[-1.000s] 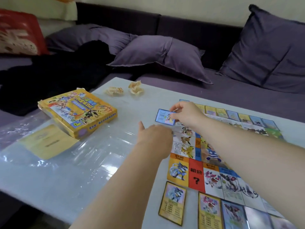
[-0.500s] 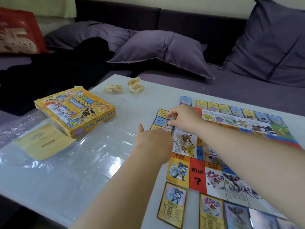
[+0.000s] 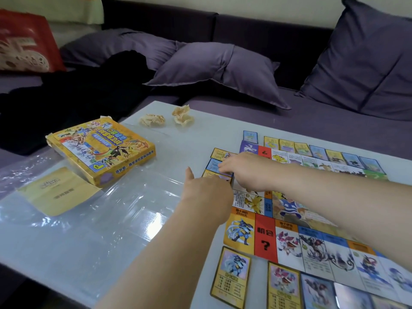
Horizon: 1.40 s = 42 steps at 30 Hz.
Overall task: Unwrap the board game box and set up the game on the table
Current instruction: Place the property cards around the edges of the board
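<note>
The game board point(image 3: 265, 239) lies flat on the right half of the white table point(image 3: 66, 259). Cards line its edges: a far row point(image 3: 287, 144), a near row point(image 3: 231, 277), and a short column on the left side. My right hand point(image 3: 247, 170) reaches across the board, its fingertips on a blue card point(image 3: 213, 164) lying in that left column between two yellow cards point(image 3: 218, 152). My left hand point(image 3: 207, 195) hovers just in front, curled with the thumb up. Its palm side is hidden. The yellow game box point(image 3: 100, 150) sits at the left.
Clear plastic wrap point(image 3: 116, 210) is spread over the table's left half, with a yellow leaflet point(image 3: 55, 192) under the box's near corner. Two crumpled paper balls point(image 3: 152, 120) lie near the far edge. A purple sofa with cushions point(image 3: 218, 70) stands behind the table.
My right hand has carried the blue card from above the board's corner down to the table and set it in the left column. My left hand has barely moved.
</note>
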Motion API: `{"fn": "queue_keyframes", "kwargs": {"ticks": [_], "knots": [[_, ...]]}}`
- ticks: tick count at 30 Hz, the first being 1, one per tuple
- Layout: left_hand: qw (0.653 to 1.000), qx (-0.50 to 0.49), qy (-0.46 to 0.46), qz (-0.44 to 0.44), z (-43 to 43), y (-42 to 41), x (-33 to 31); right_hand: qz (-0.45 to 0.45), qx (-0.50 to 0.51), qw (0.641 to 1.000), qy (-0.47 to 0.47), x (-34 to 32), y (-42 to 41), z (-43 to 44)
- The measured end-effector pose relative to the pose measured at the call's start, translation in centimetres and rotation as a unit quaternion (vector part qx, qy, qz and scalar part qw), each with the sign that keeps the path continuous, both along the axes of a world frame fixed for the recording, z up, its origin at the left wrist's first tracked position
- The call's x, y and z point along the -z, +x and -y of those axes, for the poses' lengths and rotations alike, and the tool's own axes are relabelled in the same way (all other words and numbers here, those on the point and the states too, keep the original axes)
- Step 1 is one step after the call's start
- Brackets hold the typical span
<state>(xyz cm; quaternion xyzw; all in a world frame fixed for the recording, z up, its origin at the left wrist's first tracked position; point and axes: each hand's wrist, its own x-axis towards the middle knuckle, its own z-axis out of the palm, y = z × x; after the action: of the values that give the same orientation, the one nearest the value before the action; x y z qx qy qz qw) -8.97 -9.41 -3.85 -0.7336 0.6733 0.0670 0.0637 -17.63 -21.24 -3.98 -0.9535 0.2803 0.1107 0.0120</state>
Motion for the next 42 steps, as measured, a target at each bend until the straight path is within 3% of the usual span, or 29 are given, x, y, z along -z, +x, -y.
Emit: {"fn": "queue_keyframes", "kwargs": {"ticks": [9, 15, 29, 42], "knots": [[1.000, -0.007, 0.007, 0.004, 0.0, -0.4, -0.4, 0.023, 0.002, 1.000, -0.010, 0.0, -0.1, 0.0], [0.998, -0.034, -0.013, -0.043, -0.6, 0.2, -1.5, 0.095, 0.063, 0.993, -0.007, -2.0, -0.8, -0.6], [0.998, -0.009, -0.027, -0.064, -0.9, -0.4, -0.2, -0.072, 0.111, 0.991, -0.016, -1.0, 0.5, 1.7], [0.998, -0.018, -0.014, -0.051, -1.0, -0.2, -0.3, -0.044, 0.079, 0.996, -0.024, -1.5, 0.0, 2.4]]}}
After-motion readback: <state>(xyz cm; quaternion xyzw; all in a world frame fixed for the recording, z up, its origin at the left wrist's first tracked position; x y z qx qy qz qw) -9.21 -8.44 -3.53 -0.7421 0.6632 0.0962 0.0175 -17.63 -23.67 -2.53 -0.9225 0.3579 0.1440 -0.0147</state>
